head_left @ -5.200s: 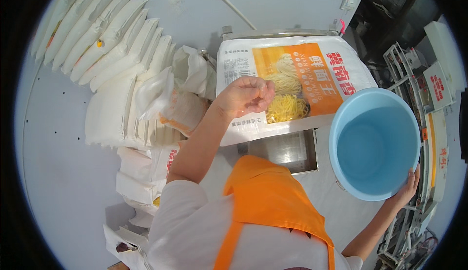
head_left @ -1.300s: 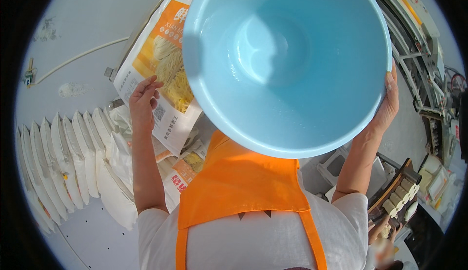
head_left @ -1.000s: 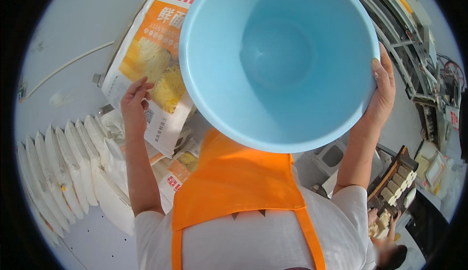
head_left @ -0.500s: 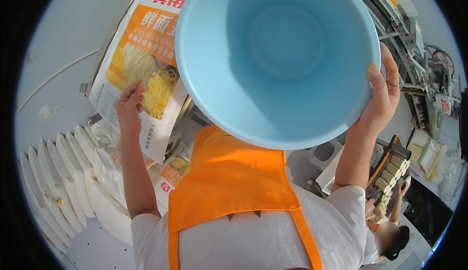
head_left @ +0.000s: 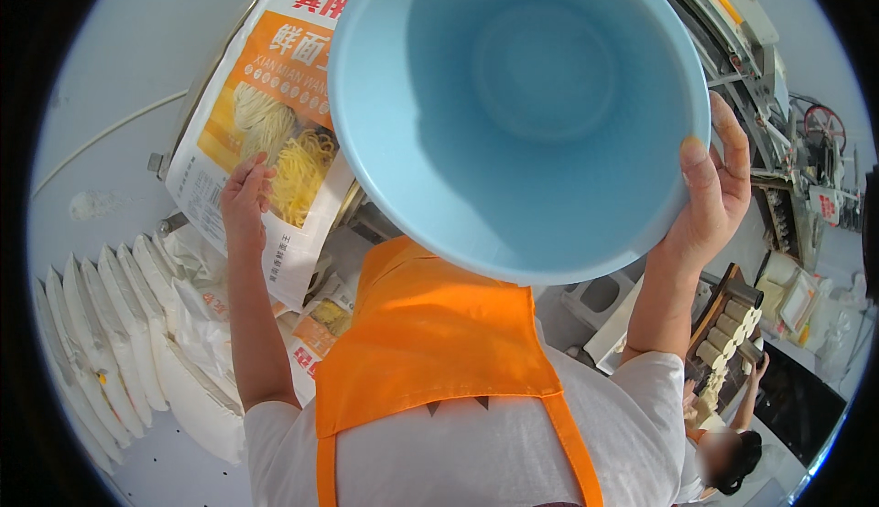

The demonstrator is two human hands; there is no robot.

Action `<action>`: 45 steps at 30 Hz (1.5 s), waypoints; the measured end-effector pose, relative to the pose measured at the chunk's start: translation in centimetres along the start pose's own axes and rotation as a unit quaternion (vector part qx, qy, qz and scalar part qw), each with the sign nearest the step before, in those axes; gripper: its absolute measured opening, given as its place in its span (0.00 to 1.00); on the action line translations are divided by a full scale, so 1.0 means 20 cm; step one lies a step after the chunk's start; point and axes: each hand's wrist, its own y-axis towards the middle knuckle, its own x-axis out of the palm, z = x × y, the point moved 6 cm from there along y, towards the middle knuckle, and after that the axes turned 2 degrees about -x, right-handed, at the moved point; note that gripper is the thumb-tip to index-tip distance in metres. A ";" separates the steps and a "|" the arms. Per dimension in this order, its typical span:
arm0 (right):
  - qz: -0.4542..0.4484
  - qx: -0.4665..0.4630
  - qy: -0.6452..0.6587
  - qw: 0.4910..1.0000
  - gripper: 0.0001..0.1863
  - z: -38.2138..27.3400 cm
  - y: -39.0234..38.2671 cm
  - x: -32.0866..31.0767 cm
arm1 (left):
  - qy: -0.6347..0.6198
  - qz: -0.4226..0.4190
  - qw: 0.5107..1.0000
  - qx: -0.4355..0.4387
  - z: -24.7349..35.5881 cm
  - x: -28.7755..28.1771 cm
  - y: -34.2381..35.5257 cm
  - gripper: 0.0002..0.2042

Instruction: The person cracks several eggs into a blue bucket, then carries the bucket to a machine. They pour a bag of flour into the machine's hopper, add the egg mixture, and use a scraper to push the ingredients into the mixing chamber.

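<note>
A large light-blue plastic basin is tipped so its hollow inside faces up at me, and only shadow shows in it. My right hand grips its right rim, thumb on the inner side and fingers behind the wall. To the left, my left hand is in front of a large printed sack with pictures of noodles. Its fingers are loosely bent, slightly apart, with nothing visible in them; whether they touch the sack I cannot tell. The basin's lower rim overlaps the top of my orange apron.
White filled sacks stand in a row at the lower left. A metal-framed machine runs along the upper right. At the lower right another person works beside a rack of pale rolls. A thin hose crosses the left side.
The basin has tilted slightly and its inner shadow has shifted. My right hand has moved a little lower with the rim. The left hand has barely moved.
</note>
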 end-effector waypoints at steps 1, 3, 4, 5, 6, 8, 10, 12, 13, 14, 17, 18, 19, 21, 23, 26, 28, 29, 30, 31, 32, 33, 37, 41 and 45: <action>-0.005 -0.006 -0.009 1.000 0.26 0.00 0.00 0.00 | 0.003 0.004 1.000 0.001 0.00 -0.01 0.00 0.15; -0.007 -0.020 -0.017 1.000 0.26 -0.02 0.00 0.02 | 0.004 0.012 1.000 0.000 0.00 -0.01 0.00 0.14; -0.004 -0.027 -0.015 1.000 0.27 -0.03 -0.01 0.04 | 0.004 0.017 1.000 -0.001 0.00 -0.01 0.00 0.14; -0.002 -0.037 -0.012 0.999 0.27 -0.05 -0.01 0.06 | 0.001 0.023 1.000 -0.002 0.01 -0.01 0.00 0.14; -0.004 -0.042 -0.021 0.999 0.27 -0.07 -0.01 0.08 | 0.017 0.026 0.999 -0.007 0.01 -0.02 0.00 0.14; -0.013 -0.053 -0.034 0.998 0.27 -0.11 0.00 0.12 | 0.048 0.037 0.998 -0.017 -0.02 -0.05 0.02 0.13; -0.043 -0.078 -0.040 0.995 0.27 -0.14 0.00 0.16 | 0.097 0.043 0.993 0.050 -0.06 -0.08 0.05 0.13; -0.070 -0.107 -0.050 0.991 0.27 -0.17 0.02 0.21 | 0.150 0.047 0.981 0.117 -0.10 -0.05 0.06 0.15; -0.082 -0.122 -0.054 0.988 0.26 -0.20 0.03 0.25 | 0.179 0.049 0.971 0.149 -0.12 -0.01 0.04 0.17; -0.092 -0.137 -0.061 0.984 0.26 -0.21 0.04 0.27 | 0.207 0.049 0.960 0.180 -0.12 0.06 0.03 0.19; -0.109 -0.166 -0.074 0.977 0.25 -0.23 0.09 0.33 | 0.435 0.000 0.837 0.332 0.06 0.42 -0.19 0.30; -0.110 -0.173 -0.082 0.975 0.25 -0.24 0.10 0.35 | 0.444 -0.032 0.824 0.350 0.06 0.52 -0.23 0.36; -0.114 -0.176 -0.086 0.974 0.24 -0.24 0.12 0.37 | 0.482 -0.041 0.796 0.363 0.05 0.60 -0.25 0.39; -0.123 -0.186 -0.095 0.970 0.24 -0.26 0.14 0.42 | 0.554 -0.059 0.736 0.384 0.03 0.74 -0.27 0.44; -0.135 -0.196 -0.102 0.966 0.24 -0.26 0.17 0.46 | 0.613 -0.024 0.678 0.404 -0.08 0.79 -0.15 0.44; -0.144 -0.215 -0.117 0.959 0.24 -0.24 0.20 0.51 | 0.645 0.014 0.634 0.427 -0.09 0.80 -0.06 0.41; -0.149 -0.225 -0.139 0.953 0.23 -0.24 0.22 0.52 | 0.622 0.027 0.656 0.426 -0.06 0.78 -0.03 0.37; -0.149 -0.225 -0.140 0.953 0.23 -0.24 0.22 0.53 | 0.599 0.030 0.682 0.418 -0.02 0.75 -0.01 0.34; -0.150 -0.226 -0.141 0.952 0.22 -0.24 0.23 0.55 | 0.575 0.034 0.707 0.410 0.02 0.71 0.00 0.32; -0.151 -0.227 -0.142 0.952 0.22 -0.24 0.24 0.57 | 0.556 0.030 0.736 0.384 0.05 0.67 0.05 0.30; -0.154 -0.230 -0.142 0.950 0.22 -0.23 0.24 0.59 | 0.538 0.028 0.764 0.354 0.07 0.60 0.12 0.27; -0.157 -0.236 -0.145 0.948 0.21 -0.24 0.26 0.61 | 0.516 0.025 0.792 0.326 0.12 0.55 0.17 0.25; -0.157 -0.247 -0.150 0.944 0.21 -0.22 0.34 0.73 | 0.457 0.008 0.877 0.152 0.24 0.26 0.32 0.21; -0.154 -0.237 -0.150 0.947 0.20 -0.20 0.37 0.87 | 0.463 -0.013 0.836 0.293 0.18 0.25 0.13 0.27; -0.169 -0.250 -0.136 0.944 0.21 -0.11 0.42 0.98 | 0.624 -0.052 0.660 0.414 -0.08 0.50 -0.23 0.38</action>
